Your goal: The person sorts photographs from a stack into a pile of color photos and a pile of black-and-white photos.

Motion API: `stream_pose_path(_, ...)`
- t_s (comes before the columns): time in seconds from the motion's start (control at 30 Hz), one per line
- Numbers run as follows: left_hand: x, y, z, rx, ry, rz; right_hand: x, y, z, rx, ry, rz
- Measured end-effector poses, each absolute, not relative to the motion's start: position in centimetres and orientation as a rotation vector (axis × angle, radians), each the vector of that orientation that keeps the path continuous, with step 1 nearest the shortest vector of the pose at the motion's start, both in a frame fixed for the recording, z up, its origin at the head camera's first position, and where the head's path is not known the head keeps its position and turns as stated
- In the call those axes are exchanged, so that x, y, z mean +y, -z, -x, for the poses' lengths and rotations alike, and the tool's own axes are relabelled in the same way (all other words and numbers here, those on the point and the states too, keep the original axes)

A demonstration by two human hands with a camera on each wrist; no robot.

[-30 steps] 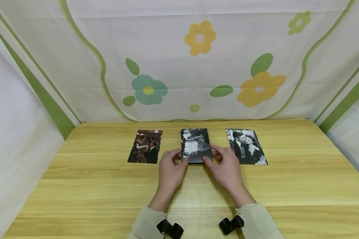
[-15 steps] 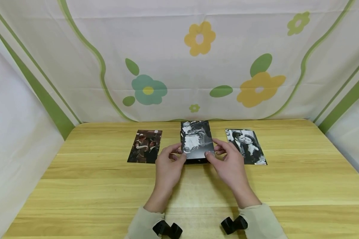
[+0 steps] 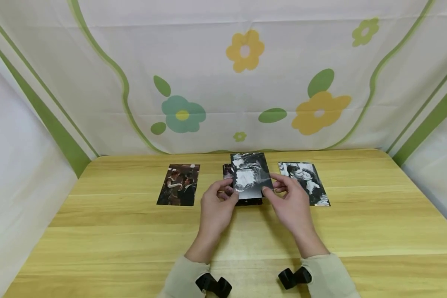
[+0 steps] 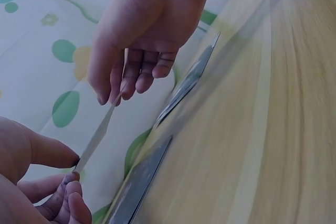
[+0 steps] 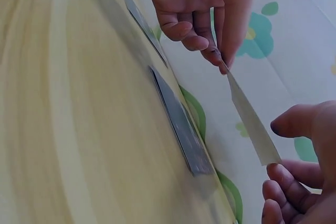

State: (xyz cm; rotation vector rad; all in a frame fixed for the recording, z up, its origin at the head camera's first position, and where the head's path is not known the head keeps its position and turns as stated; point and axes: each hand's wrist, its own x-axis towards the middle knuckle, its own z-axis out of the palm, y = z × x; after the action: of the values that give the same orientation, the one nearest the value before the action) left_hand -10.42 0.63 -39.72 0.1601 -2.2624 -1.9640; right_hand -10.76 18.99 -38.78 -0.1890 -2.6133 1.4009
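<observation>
A black-and-white photo card is held up over the middle of the table, between both hands. My left hand pinches its lower left edge, and my right hand holds the lower right corner. Both wrist views show the card nearly edge-on with its pale underside, as in the right wrist view, where the card is apart from the table. Directly below it lies a small stack of photo cards, mostly hidden by the raised one.
A colour photo card lies on the left of the wooden table. On the right is a black-and-white photo card of a couple, partly covered by my right hand. A flowered cloth hangs behind the table's far edge.
Both hands have lifted the top card off the middle stack and shifted it slightly right, uncovering the cards below. The side cards stay put. The head view has shifted slightly.
</observation>
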Motion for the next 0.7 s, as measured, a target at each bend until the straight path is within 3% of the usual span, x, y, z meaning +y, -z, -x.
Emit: stream_pose_path(0.7,10.2,39.5,11.6,-2.333,2.091,-0.052,26.8,38.6,11.6,-2.41,-1.413,0.694)
